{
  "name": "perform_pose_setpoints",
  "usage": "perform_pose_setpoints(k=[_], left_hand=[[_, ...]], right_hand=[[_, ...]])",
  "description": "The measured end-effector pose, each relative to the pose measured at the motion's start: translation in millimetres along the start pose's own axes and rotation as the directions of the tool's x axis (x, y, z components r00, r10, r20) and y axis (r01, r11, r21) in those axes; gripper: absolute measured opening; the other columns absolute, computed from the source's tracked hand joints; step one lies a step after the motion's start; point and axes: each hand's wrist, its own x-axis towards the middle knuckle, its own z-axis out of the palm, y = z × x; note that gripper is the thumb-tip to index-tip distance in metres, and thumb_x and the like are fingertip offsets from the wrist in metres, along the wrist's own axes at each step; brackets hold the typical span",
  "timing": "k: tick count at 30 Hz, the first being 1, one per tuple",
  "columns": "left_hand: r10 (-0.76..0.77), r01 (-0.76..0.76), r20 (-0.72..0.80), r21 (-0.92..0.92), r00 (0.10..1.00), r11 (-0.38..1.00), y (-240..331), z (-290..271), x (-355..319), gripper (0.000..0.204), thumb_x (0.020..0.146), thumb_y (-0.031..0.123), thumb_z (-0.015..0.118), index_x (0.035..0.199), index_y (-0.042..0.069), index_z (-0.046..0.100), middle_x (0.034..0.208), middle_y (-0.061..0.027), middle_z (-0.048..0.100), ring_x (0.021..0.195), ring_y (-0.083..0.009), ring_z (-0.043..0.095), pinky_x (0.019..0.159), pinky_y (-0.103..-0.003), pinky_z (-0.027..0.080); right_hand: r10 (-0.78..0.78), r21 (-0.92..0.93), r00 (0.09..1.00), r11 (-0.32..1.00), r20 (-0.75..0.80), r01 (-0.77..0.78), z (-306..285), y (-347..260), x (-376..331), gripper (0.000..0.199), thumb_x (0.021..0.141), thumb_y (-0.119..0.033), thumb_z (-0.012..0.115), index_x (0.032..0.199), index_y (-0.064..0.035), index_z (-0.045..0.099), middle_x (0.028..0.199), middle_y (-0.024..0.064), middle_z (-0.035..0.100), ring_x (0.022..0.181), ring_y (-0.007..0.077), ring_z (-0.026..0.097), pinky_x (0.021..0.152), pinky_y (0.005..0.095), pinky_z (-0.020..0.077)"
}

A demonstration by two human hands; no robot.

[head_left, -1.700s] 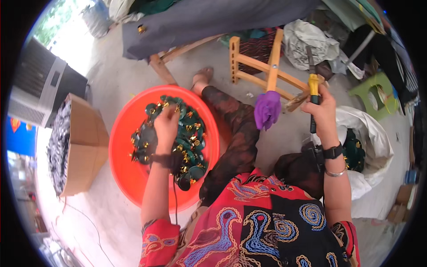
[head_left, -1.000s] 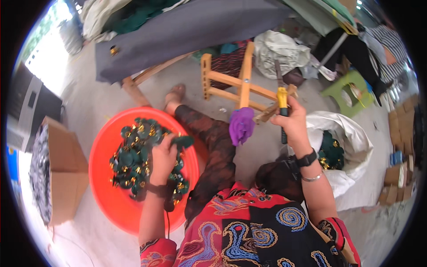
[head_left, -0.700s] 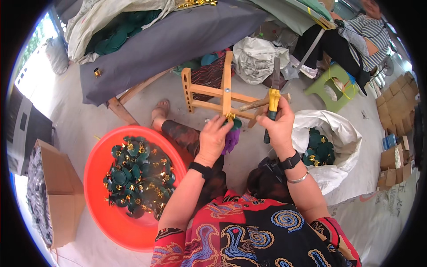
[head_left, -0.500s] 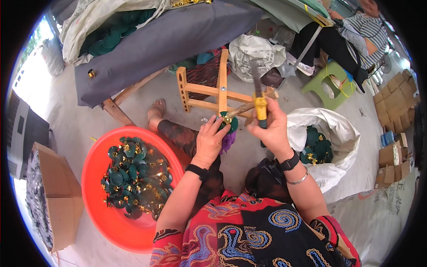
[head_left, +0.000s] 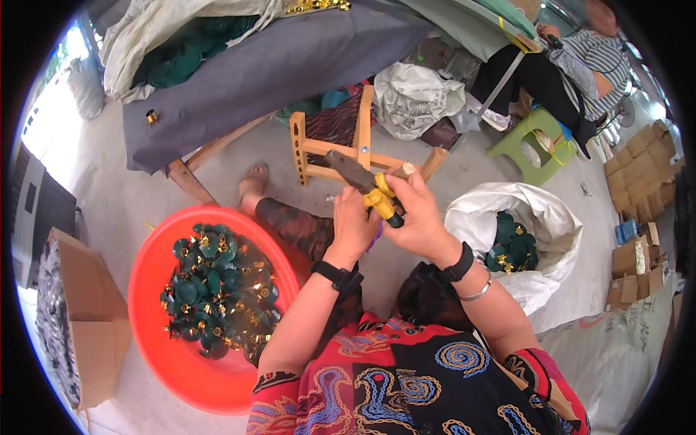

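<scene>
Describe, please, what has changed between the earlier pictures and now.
The left hand has lifted a green disc from the tub and moved right, beside the right hand; the disc is now hard to see. The right hand came left, still holding the tool, its blade swung leftward. The tub and right-side sack stayed put.

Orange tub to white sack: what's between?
Head view: the person's dark-trousered legs, with grey floor showing between them; above it, the left hand and the right hand, gripping a yellow-and-green tool.
</scene>
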Motion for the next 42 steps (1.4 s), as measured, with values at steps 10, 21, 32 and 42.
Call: perform_pose_setpoints(k=[10,21,32,42], left_hand=[[0.033,-0.04,0.074,0.098,0.997,0.994,-1.3,1.7,2.1,0.02,0.076,0.014,0.068,0.096,0.009,0.065,0.077,-0.0064,0.064,0.076,-0.0244,0.06,0.071,-0.036,0.038],[0.041,-0.06,0.131,0.144,0.991,0.988,0.5,5.8,3.6,0.018,0.076,0.015,0.067,0.092,0.009,0.064,0.077,-0.0091,0.063,0.074,-0.0266,0.059,0.072,-0.036,0.037],[-0.054,0.029,0.124,0.195,0.991,0.98,-1.7,-11.5,-5.3,0.028,0.072,0.006,0.065,0.099,0.002,0.062,0.089,-0.0175,0.064,0.081,-0.0332,0.062,0.07,-0.04,0.049],[0.321,-0.162,0.474,-0.345,0.82,0.924,170.2,78.4,70.3,0.047,0.079,0.017,0.068,0.12,0.001,0.054,0.119,-0.0218,0.055,0.112,-0.032,0.053,0.093,-0.04,0.042]], right_hand=[[-0.15,-0.4,0.939,0.917,-0.309,0.015,-98.9,-70.9,11.3,0.067,0.061,0.002,0.065,0.125,0.0003,0.045,0.114,0.0138,0.055,0.102,0.0226,0.057,0.091,0.0319,0.0431],[0.086,-0.204,0.994,0.974,-0.063,-0.097,-79.8,-27.1,0.7,0.058,0.057,-0.005,0.062,0.113,0.0011,0.05,0.106,0.023,0.051,0.102,0.0421,0.051,0.086,0.0414,0.0437],[0.172,0.29,0.953,0.952,-0.248,-0.097,-12.8,6.7,-4.9,0.053,0.06,-0.004,0.062,0.111,0.0033,0.052,0.104,0.0226,0.046,0.101,0.0388,0.048,0.089,0.0377,0.0409],[0.556,0.879,0.755,-0.086,-0.349,0.47,-24.7,63.3,-17.6,0.046,0.069,-0.015,0.069,0.111,-0.002,0.055,0.108,0.0179,0.053,0.107,0.0275,0.051,0.09,0.0347,0.0399]])
